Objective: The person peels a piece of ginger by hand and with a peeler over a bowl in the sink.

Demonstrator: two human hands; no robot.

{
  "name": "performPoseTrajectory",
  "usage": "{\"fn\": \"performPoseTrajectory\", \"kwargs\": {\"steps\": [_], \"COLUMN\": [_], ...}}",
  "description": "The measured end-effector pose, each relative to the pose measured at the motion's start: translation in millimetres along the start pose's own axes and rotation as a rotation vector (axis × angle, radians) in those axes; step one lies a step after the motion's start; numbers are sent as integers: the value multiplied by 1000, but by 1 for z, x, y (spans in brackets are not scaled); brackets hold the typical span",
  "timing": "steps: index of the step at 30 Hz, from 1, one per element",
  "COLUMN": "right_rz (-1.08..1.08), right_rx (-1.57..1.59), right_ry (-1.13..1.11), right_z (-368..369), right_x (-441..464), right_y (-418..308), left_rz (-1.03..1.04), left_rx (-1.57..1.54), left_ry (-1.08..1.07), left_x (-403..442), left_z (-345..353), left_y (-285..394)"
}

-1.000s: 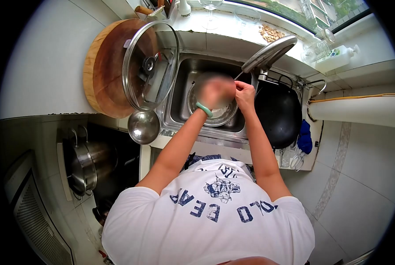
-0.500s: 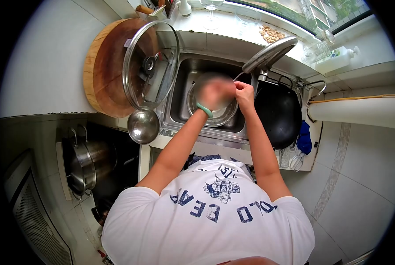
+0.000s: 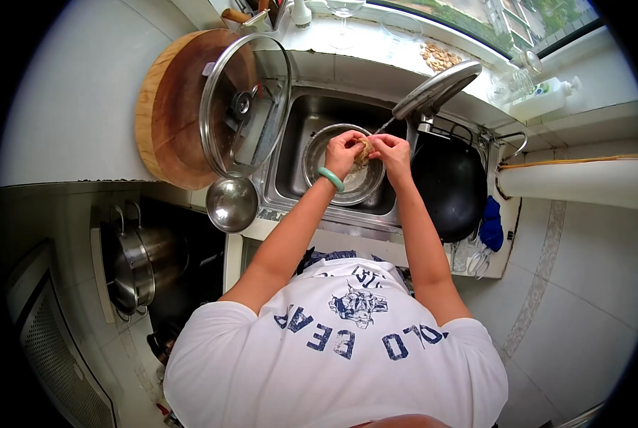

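Observation:
Both hands meet over a round metal bowl [image 3: 312,178] that sits in the steel sink [image 3: 280,182]. Between my fingertips is a small, soft-looking yellowish-brown piece [image 3: 362,152]; its kind is not clear. My left hand [image 3: 342,153], with a pale green bangle [image 3: 331,179] at its wrist, pinches one side of it. From the other side, my right hand [image 3: 392,151] pinches it with thumb and fingers. A thin stream of water [image 3: 385,125] runs down from the faucet [image 3: 437,89] close to my right fingers. The bowl's contents are partly hidden by the hands.
A glass lid [image 3: 210,135] leans by a round wooden board [image 3: 151,107] left of the sink. A metal bowl-shaped vessel [image 3: 232,205] sits at the front left corner. Right of the sink lies a black wok [image 3: 447,185]. Nuts or similar pieces [image 3: 440,56] lie on the windowsill.
My hands stay at nearly the same spot above the bowl. The left hand was blurred earlier; now its fingers and the brownish piece show clearly.

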State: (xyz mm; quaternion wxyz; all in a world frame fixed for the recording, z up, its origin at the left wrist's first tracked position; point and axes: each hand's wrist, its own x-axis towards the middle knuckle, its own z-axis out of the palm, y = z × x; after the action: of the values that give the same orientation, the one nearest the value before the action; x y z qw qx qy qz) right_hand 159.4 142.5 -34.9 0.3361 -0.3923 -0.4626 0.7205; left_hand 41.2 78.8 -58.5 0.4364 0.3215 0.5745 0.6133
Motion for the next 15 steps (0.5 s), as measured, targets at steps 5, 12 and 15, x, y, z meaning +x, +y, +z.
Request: {"fn": "performPoseTrajectory", "kwargs": {"steps": [5,12,15], "right_rz": [4,67,57], "right_rx": [-95,-65,-27], "right_ry": [-77,-87,-83], "right_z": [-5,-8,-9], "right_x": [0,1,3], "right_y": [1,2,5], "left_rz": [-24,1,-5], "left_rx": [-8,108,175], "left_ry": [-8,5,29], "left_x": [-1,2,3], "left_z": [0,3,4], "left_y": [4,3,3]}}
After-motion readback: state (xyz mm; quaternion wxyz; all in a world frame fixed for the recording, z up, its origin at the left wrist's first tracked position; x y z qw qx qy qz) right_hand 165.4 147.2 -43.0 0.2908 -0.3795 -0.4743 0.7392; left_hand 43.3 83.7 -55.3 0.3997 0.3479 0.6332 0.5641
